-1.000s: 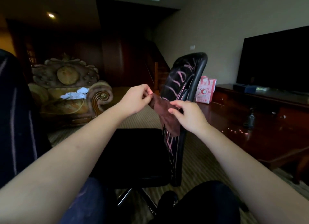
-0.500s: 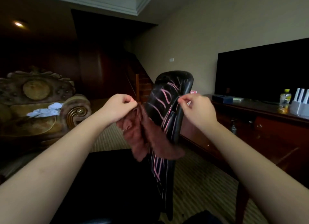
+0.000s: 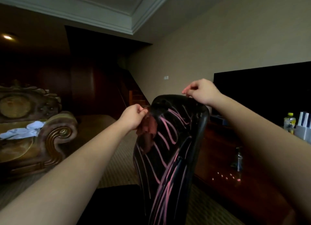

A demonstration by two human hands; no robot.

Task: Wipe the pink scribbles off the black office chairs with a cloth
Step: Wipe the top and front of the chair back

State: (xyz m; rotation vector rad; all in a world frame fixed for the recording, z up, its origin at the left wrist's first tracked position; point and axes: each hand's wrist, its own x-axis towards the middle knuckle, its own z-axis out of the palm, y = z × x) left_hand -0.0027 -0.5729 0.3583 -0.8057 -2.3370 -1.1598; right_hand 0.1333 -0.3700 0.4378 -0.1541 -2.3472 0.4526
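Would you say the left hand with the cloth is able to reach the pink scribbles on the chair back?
Probably yes: the left hand grips the cloth beside the chair back, and the pink scribbles lie just beside it, nothing between.

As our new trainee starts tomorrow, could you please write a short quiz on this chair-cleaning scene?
1. True or false: the pink scribbles on the glossy black office chair backrest are already wiped off.
2. Fill in: the left hand grips a reddish-brown ___ beside the backrest's upper edge.
3. Where does the yellow-capped plastic bottle stand? A) in the left hand; B) on the dark wooden cabinet below the black flat television; C) on top of the backrest.

Key: 1 false, the scribbles are plainly there. 2 cloth. 3 B.
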